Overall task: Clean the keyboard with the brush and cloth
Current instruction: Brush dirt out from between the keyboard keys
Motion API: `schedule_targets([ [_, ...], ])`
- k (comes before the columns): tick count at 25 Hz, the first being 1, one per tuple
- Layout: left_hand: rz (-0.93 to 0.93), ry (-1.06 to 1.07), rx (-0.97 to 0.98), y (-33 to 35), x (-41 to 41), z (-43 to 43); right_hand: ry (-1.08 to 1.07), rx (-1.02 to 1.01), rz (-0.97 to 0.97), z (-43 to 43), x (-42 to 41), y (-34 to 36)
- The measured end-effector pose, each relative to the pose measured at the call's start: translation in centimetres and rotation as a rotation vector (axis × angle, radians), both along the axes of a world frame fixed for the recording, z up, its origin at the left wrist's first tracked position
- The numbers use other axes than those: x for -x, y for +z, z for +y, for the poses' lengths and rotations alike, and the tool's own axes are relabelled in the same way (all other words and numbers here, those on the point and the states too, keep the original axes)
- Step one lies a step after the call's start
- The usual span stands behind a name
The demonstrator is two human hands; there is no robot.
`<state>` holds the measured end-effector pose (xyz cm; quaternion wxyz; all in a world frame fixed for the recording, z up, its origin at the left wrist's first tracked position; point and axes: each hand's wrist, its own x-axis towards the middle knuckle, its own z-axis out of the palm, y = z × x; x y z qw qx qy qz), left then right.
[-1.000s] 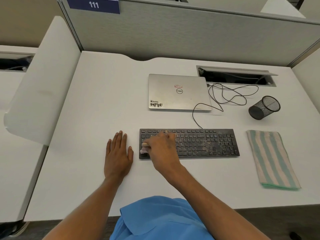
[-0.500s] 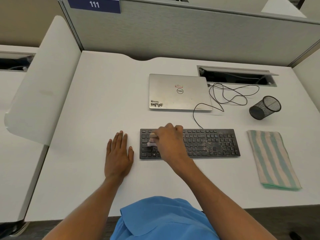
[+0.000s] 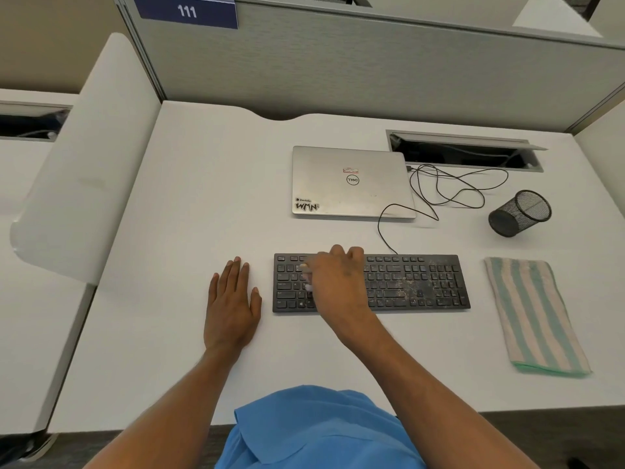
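Black and low, the keyboard (image 3: 416,282) lies across the centre of the frame on the white desk (image 3: 203,198). Its cable (image 3: 378,226) loops up toward the closed silver laptop (image 3: 351,182) above it.

Brushing looks to be the step in hand. The right hand (image 3: 338,279) sits over the left-centre keys with its fingers curled round a small pale brush (image 3: 307,277). The brush tip peeps out on the hand's left side and meets the keys, while the rest is hidden under the hand. The wrist is bent so the knuckles point to the top of the frame, and the forearm comes in from the lower right.

The left hand (image 3: 231,302) lies flat on the desk just beside the keyboard's left end but apart from it. Its fingers are straight and close together, holding nothing.

I judge the task to be early, since pale grime speckles the keys right of centre. The next move calls for carrying the brush rightward across those rows. After that comes the wipe. The striped cloth (image 3: 534,316) lies folded and untouched at the right of the frame, well apart from both hands, below a black mesh cup (image 3: 521,213).
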<state>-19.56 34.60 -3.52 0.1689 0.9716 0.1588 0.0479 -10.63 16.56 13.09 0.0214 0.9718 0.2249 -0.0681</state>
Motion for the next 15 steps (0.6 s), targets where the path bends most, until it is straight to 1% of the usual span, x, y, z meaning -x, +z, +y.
schedule_targets([
  [1, 0.002, 0.001, -0.002, 0.0, 0.0, 0.0, 0.018, -0.046, -0.002, 0.5, 0.1, -0.1],
  [3, 0.005, 0.004, -0.005, -0.1, 0.1, 0.0, 0.08, -0.116, 0.055, 1.4, 0.4, -0.3],
  [4, 0.005, 0.003, -0.007, -0.1, 0.1, 0.0, 0.111, -0.119, 0.073, 1.6, 0.5, -0.3],
  [6, 0.003, 0.0, -0.007, -0.2, 0.0, -0.1, 0.13, -0.094, 0.052, 1.3, 0.6, -0.4],
  [8, -0.005, 0.0, -0.003, -0.1, 0.0, -0.1, 0.063, -0.048, 0.038, 0.1, 0.2, -1.0],
  [10, -0.011, 0.0, -0.005, -0.1, 0.0, -0.1, -0.059, -0.073, 0.065, -1.1, -0.2, -1.4],
  [11, -0.013, 0.0, -0.007, -0.1, 0.0, -0.1, -0.093, -0.102, 0.045, -1.5, -0.1, -1.1],
  [12, -0.013, 0.001, -0.006, -0.1, 0.0, -0.1, -0.116, -0.133, 0.017, -1.8, 0.0, -0.8],
  [13, -0.011, 0.001, -0.005, -0.1, -0.1, 0.0, -0.139, -0.209, 0.018, -1.9, 0.2, -0.4],
  [15, -0.013, 0.001, -0.006, -0.1, -0.1, 0.0, -0.216, -0.445, 0.102, -1.6, 0.9, 0.3],
])
